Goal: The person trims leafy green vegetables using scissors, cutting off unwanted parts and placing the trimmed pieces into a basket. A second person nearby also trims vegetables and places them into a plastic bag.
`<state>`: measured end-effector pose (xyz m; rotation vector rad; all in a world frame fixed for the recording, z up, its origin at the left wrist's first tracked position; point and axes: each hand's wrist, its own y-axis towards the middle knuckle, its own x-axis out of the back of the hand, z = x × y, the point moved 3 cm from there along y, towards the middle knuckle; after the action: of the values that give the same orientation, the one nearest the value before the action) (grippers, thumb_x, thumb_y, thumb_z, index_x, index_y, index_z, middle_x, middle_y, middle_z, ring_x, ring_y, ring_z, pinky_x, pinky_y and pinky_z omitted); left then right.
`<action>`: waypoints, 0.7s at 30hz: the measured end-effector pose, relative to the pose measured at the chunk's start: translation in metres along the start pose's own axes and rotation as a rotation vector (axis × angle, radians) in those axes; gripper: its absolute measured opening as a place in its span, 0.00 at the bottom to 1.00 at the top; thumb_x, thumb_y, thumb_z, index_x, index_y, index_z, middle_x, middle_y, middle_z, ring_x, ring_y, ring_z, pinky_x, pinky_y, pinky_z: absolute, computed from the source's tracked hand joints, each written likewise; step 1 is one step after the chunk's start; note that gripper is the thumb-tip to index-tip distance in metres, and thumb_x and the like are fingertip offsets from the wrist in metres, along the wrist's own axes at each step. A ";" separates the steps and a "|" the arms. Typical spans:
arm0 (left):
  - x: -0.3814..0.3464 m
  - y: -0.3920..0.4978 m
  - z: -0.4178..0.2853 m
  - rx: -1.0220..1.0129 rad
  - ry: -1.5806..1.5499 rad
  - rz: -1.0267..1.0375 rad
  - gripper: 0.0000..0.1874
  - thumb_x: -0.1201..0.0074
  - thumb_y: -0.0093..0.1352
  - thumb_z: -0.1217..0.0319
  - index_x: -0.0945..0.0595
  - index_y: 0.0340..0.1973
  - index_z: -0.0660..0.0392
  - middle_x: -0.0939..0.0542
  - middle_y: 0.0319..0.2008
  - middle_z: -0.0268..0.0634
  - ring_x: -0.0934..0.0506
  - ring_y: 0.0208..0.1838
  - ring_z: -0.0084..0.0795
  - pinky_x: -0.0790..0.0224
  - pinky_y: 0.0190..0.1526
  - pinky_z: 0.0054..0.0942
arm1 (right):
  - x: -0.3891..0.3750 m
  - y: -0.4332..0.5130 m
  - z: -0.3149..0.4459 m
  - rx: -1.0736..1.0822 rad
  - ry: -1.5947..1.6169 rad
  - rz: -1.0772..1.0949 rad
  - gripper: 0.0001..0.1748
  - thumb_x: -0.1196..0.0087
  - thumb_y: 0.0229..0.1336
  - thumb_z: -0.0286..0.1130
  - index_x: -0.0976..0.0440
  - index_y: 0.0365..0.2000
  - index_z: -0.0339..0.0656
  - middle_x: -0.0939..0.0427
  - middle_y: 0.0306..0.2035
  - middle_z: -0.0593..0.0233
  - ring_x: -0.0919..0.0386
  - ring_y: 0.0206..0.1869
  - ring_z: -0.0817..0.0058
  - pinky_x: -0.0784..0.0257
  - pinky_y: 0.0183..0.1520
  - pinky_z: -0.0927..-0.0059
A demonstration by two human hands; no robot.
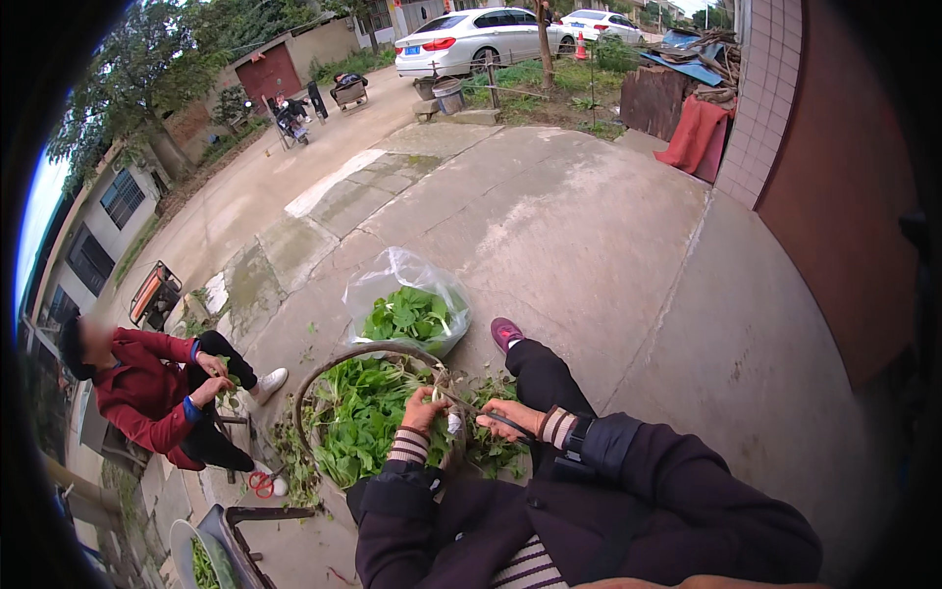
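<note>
My left hand (423, 411) pinches a leafy green plant (438, 394) by its pale stem end, above a basket (300, 405) with a tall hooped handle. My right hand (506, 418) grips dark-handled scissors (508, 425), whose blades point left at the stem. Whether the blades touch the stem is too small to tell. Leafy greens (364, 420) fill the basket. Just beyond it stands a clear plastic bag (449, 291) holding more leaves (408, 313). Leafy scraps (497, 442) lie on the concrete between the basket and my leg.
To the left a seated person (151, 390) in a red jacket handles greens. Red-handled scissors (261, 484) lie near that person's foot. A bowl of green pods (204, 563) rests on a chair (235, 545) at lower left. My outstretched leg (548, 375) borders the scraps.
</note>
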<state>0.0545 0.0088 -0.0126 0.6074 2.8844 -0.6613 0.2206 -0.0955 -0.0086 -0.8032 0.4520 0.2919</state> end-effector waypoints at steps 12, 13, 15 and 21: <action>0.014 -0.010 0.000 -0.022 -0.048 -0.110 0.10 0.53 0.55 0.83 0.34 0.29 0.60 0.27 0.18 0.40 0.28 0.17 0.29 0.35 0.19 0.24 | -0.073 -0.144 0.229 1.196 -0.106 0.145 0.19 0.54 0.55 0.36 0.39 0.44 0.36 0.34 0.28 0.66 0.39 0.19 0.90 0.42 0.19 0.90; 0.015 -0.012 -0.002 -0.013 -0.051 -0.107 0.10 0.53 0.55 0.83 0.34 0.29 0.60 0.27 0.18 0.41 0.27 0.17 0.29 0.34 0.19 0.24 | -0.079 -0.150 0.238 1.244 -0.091 0.151 0.18 0.54 0.55 0.35 0.39 0.43 0.36 0.34 0.27 0.66 0.39 0.19 0.90 0.42 0.19 0.90; 0.016 -0.015 -0.004 -0.010 -0.101 -0.099 0.10 0.54 0.55 0.84 0.34 0.30 0.60 0.26 0.20 0.42 0.26 0.18 0.31 0.32 0.21 0.27 | -0.084 -0.146 0.238 1.224 -0.077 0.129 0.18 0.54 0.55 0.35 0.39 0.44 0.36 0.34 0.27 0.67 0.40 0.18 0.90 0.44 0.17 0.92; 0.013 -0.014 -0.009 -0.011 -0.152 -0.050 0.14 0.52 0.55 0.84 0.35 0.35 0.60 0.25 0.23 0.43 0.27 0.21 0.30 0.32 0.21 0.27 | -0.053 -0.082 0.131 0.748 -0.035 -0.028 0.24 0.50 0.52 0.39 0.43 0.44 0.37 0.37 0.27 0.70 0.42 0.16 0.92 0.45 0.15 0.91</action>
<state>0.0364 0.0061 -0.0014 0.4637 2.7683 -0.6670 0.2449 -0.0570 0.1482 -0.0740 0.4710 0.0918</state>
